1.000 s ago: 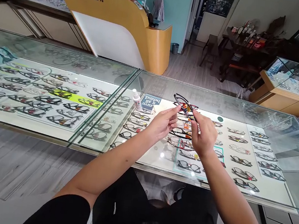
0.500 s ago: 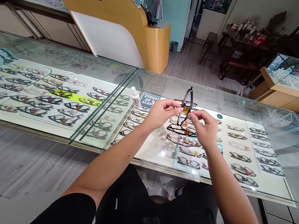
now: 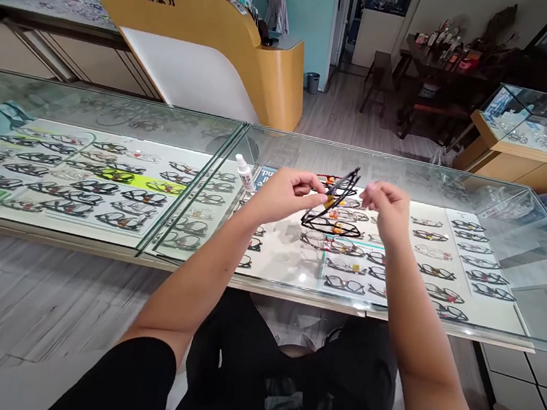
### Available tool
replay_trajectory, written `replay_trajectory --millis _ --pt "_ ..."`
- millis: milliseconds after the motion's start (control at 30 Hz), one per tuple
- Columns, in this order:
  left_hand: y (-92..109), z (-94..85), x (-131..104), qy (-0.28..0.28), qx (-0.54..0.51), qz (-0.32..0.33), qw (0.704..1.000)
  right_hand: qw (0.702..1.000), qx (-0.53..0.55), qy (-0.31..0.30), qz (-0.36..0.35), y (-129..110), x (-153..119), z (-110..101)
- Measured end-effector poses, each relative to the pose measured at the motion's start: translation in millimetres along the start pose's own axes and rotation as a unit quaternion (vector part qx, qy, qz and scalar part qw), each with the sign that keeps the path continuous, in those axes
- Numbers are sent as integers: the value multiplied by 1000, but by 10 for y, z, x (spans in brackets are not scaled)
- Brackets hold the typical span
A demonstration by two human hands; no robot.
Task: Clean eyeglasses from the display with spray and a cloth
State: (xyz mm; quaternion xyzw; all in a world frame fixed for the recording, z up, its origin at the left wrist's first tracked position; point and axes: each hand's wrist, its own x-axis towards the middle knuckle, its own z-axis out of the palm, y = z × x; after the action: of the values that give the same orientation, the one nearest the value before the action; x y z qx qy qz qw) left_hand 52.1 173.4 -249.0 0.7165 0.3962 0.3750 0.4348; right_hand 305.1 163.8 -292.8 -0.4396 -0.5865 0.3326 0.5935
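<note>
My left hand pinches a dark pair of eyeglasses between thumb and fingers. The eyeglasses are tilted, seen nearly edge-on, with a yellow tag or lens sticker near my fingertips. To their right, apart from them, my right hand is closed with its fingertips pressed together; whether something small is between them cannot be made out. Just below the held pair lies a black pair of glasses; whether it is on or under the glass top is unclear. A white bottle stands left of my left hand.
Under my hands stretches a glass display counter with rows of eyeglasses inside. A second glass case section joins it on the left. Beyond are a yellow cashier desk, a bin, a bench and another showcase.
My right hand has come away from the eyeglasses, moving slightly right. The eyeglasses have turned from upright to a slant in my left hand. The view has shifted a little.
</note>
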Motion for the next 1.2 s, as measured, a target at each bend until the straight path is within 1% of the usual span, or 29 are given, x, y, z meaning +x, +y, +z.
replay_trajectory --millis 67,100,167,233,333,400,467,567,633,733,833,933,1033,1100,1200 --pt "169 -20 -44 -58 50 9 997 997 46 68 3 71 103 -126" --pt "234 -7 -69 -95 75 18 992 994 69 87 10 112 148 -175" --pt "300 67 -128 -164 126 36 978 989 107 102 31 187 213 -232" --pt "273 186 -201 -208 177 51 961 987 117 99 54 242 243 -240" --pt "127 367 -309 -223 241 75 942 989 96 90 68 284 242 -201" --pt "33 443 -357 -230 290 88 925 991 88 76 72 299 229 -172" --pt "-17 479 -377 -256 352 81 897 991 91 62 76 312 217 -154" --pt "-19 500 -368 -296 432 52 850 991 95 56 80 340 210 -140" --pt "-4 516 -355 -300 459 38 836 991 86 55 82 365 214 -133" --pt "4 544 -345 -298 476 23 827 993 63 44 87 403 225 -121" --pt "14 545 -339 -297 482 15 824 993 55 35 97 421 227 -109" --pt "60 523 -308 -286 481 20 828 993 64 28 100 410 214 -94" --pt "115 533 -234 -249 498 29 830 992 78 26 100 382 202 -87" --pt "127 571 -168 -232 520 30 821 991 79 25 101 360 200 -91" --pt "104 641 -72 -240 540 24 807 991 77 22 105 326 201 -104"
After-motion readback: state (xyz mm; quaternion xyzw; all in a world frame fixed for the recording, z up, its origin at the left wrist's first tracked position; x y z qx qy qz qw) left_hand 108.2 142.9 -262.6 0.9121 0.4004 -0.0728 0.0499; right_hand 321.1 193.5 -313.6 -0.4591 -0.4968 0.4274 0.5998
